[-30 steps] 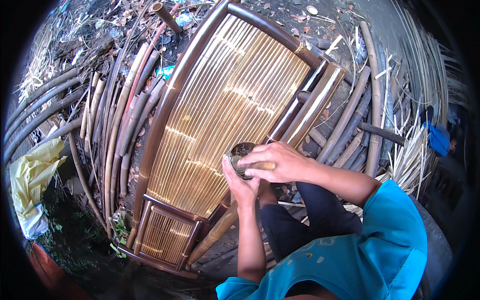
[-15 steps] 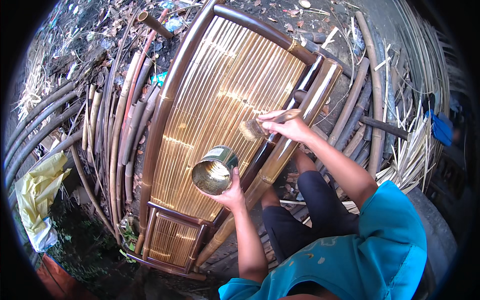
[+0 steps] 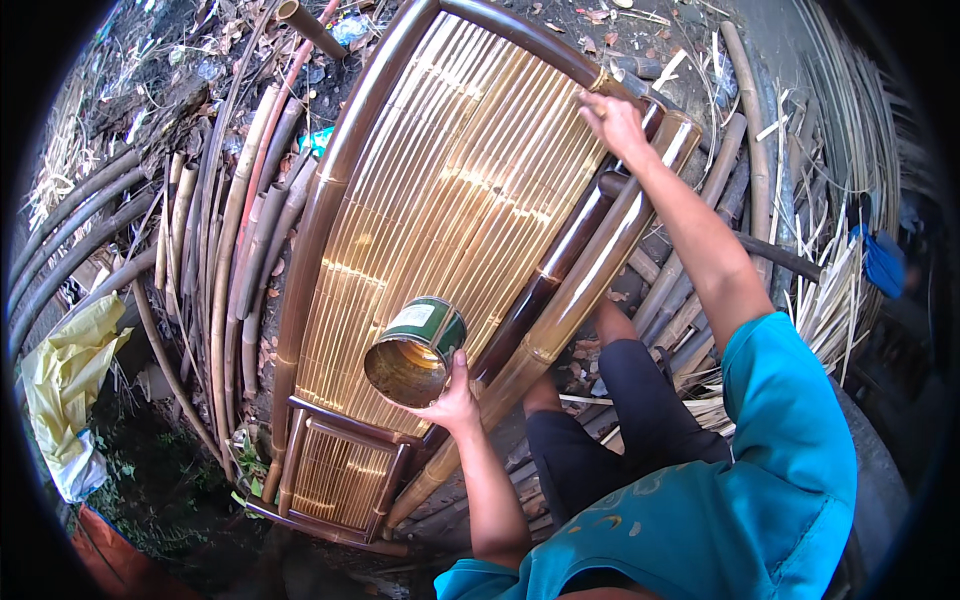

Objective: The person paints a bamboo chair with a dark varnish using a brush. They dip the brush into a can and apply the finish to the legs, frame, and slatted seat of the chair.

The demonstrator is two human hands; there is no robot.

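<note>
My left hand [image 3: 454, 402] grips a green tin can [image 3: 440, 328] with a pale label. The can tilts so its mouth, coated inside with something shiny and brownish, faces me. It hangs above the slatted surface of a varnished bamboo bench [image 3: 430, 230]. At the far right corner of the bench my right hand [image 3: 617, 126] is closed, against the dark frame pole [image 3: 530, 30]. The paintbrush seen in it a moment earlier is almost wholly hidden by the hand now. Glossy streaks shine on the slats.
Bamboo poles [image 3: 245, 230] lie bundled left of the bench, and more poles [image 3: 745, 120] lie to the right. Pale split strips [image 3: 820, 330] heap up near my right side. A yellow sheet [image 3: 70, 365] hangs at the left. My legs stand close to the bench's near rail [image 3: 600, 270].
My right hand has moved away from me and to the right, from the middle of the slats to the corner. The can has turned and shifted slightly left.
</note>
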